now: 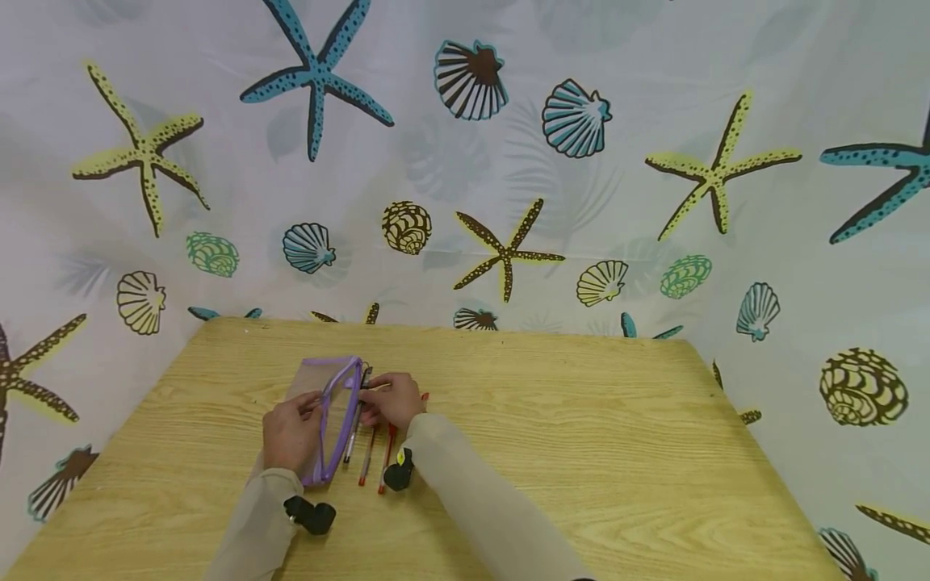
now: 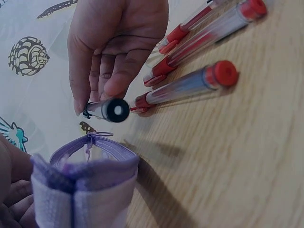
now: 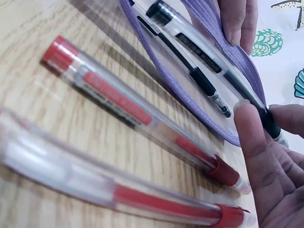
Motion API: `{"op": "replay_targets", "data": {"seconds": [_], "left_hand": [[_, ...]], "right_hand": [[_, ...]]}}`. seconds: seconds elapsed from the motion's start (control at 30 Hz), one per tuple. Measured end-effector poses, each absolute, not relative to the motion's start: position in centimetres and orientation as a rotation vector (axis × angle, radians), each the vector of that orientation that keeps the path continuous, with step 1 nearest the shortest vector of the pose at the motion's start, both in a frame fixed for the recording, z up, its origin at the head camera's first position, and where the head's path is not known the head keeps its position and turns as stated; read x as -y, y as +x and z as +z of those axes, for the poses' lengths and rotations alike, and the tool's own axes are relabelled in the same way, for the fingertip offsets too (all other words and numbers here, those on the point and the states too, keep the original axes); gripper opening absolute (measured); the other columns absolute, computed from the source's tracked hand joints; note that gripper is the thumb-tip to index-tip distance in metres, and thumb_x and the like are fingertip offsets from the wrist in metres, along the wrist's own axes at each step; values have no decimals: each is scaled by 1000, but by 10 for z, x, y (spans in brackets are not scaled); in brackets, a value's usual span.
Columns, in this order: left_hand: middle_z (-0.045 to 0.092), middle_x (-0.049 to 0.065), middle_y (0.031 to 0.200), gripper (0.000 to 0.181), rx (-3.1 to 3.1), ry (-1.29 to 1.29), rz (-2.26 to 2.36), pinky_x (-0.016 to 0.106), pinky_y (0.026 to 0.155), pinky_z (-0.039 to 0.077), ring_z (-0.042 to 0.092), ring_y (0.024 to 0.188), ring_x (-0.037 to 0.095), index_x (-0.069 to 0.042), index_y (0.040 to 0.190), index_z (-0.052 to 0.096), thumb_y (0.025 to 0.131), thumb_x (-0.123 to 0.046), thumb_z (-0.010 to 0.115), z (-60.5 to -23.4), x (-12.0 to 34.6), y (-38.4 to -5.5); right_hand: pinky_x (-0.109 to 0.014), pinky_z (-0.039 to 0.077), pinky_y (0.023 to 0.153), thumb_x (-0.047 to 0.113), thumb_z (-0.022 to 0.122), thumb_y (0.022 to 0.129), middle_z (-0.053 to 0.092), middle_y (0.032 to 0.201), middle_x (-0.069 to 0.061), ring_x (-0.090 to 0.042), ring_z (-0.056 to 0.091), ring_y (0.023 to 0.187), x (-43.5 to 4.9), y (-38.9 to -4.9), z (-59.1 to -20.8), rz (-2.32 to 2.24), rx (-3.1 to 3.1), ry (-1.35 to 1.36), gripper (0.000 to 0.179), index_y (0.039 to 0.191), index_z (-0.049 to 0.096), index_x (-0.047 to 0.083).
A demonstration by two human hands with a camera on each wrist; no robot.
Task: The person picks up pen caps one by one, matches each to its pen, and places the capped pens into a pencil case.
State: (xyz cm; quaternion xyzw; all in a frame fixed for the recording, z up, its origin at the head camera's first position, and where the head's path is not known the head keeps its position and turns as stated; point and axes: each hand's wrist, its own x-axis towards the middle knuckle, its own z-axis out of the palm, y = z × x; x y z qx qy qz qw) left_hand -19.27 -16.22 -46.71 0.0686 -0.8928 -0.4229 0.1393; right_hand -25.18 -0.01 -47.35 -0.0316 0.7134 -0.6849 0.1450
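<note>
A pencil pouch with purple zipper trim [image 1: 338, 453] lies on the left part of the table, its mouth spread wide. My left hand [image 1: 292, 433] grips the pouch's left edge, fingers and thumb on the trim. Between thumb and fingers, my right hand [image 1: 392, 399] pinches a clear-barrelled pen with black ends [image 3: 190, 43], held over the pouch's opening. Inside the pouch a second black pen [image 3: 203, 81] shows in the right wrist view. Red-capped pens [image 2: 190, 88] lie beside the pouch, below my right hand.
The wooden table [image 1: 581, 436] extends far to the right of my hands. A white curtain with starfish and shells [image 1: 436, 161] hangs behind it and along the sides. Black wrist cameras [image 1: 311, 515] are strapped over both sleeves.
</note>
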Motion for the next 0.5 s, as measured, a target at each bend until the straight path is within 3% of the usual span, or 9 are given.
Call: {"op": "replay_targets", "data": {"seconds": [0.5], "left_hand": [[68,24,108,31,2576,226,-1235,44,78,55,67,96,37,6,120,64,93,-5,57,-467,161,-194]], "right_hand": [[-33,57,52,6,69,88,69,71,-19,-17,64,49,11,-256,-476,-1930,-2107,-43,21,106,65,-3]]}}
